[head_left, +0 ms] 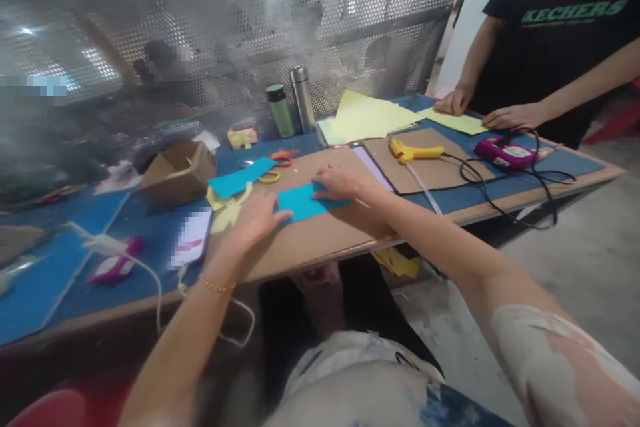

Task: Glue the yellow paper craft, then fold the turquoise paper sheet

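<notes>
A bright blue sheet of paper (304,203) lies on a brown cardboard sheet (295,247) in front of me. My left hand (257,217) holds its left end, thumb stretched over the near side; the other fingertips are partly hidden. At the far right part of the paper, my right hand (336,184) presses with bent fingers. Another blue paper piece (240,177) rests beyond my left hand, over pale yellow paper scraps (227,213). Scissors with orange handles (284,159) and a yellow handle loop (270,177) lie just behind the paper.
Left are a phone (191,238), a cardboard box (175,173) and a white cable (145,270). A green bottle (281,112) and a steel flask (303,99) stand behind. Rightward lie a yellow glue gun (415,151) and purple device (505,152). A co-worker's hands (515,115) touch yellow paper (457,121).
</notes>
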`<action>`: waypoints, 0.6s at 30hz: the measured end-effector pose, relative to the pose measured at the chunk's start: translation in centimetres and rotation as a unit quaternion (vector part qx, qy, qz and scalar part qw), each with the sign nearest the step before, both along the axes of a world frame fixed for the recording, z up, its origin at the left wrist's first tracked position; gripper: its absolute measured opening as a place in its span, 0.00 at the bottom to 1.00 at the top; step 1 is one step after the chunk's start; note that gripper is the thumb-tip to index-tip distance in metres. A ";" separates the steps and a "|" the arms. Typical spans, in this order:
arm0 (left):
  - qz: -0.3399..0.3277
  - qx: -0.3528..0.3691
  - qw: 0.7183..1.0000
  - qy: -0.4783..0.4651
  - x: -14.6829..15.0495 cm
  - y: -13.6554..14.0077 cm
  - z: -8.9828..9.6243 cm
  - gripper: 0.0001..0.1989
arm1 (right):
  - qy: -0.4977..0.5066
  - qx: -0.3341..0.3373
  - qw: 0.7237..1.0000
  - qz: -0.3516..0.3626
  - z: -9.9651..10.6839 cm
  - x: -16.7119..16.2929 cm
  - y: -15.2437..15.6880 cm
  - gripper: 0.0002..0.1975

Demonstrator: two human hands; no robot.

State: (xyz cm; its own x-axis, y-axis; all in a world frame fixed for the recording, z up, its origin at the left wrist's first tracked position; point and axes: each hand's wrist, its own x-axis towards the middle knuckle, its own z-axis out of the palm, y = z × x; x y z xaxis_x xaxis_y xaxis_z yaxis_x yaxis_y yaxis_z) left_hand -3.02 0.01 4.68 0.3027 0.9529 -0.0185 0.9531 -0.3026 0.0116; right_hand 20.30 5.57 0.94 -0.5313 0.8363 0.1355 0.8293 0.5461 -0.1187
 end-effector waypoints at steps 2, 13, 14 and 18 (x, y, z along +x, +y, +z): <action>0.001 0.021 1.000 -0.005 0.4 -0.6 -1.0 0.15 | -0.004 -0.002 1.000 -0.019 -0.4 -0.4 -0.4 0.19; 0.041 0.013 0.998 -0.042 0.6 -1.7 -2.1 0.32 | 0.000 -0.035 0.999 -0.027 0.9 -1.4 0.9 0.20; 0.042 0.009 0.998 -0.037 0.6 -1.7 -2.1 0.32 | 0.001 -0.038 0.999 -0.025 1.1 -1.5 1.2 0.19; 0.036 0.015 0.997 -0.060 0.2 -1.6 -2.7 0.40 | 0.010 -0.024 0.999 -0.023 1.4 -1.4 1.0 0.10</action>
State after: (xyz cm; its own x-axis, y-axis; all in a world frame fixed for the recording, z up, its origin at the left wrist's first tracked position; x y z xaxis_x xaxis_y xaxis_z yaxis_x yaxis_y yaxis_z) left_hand -2.80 -1.56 2.02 0.2324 0.9717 0.0425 0.9644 -0.2359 0.1197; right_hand 18.87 6.57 2.37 -0.4890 0.8660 0.1044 0.8509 0.4999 -0.1615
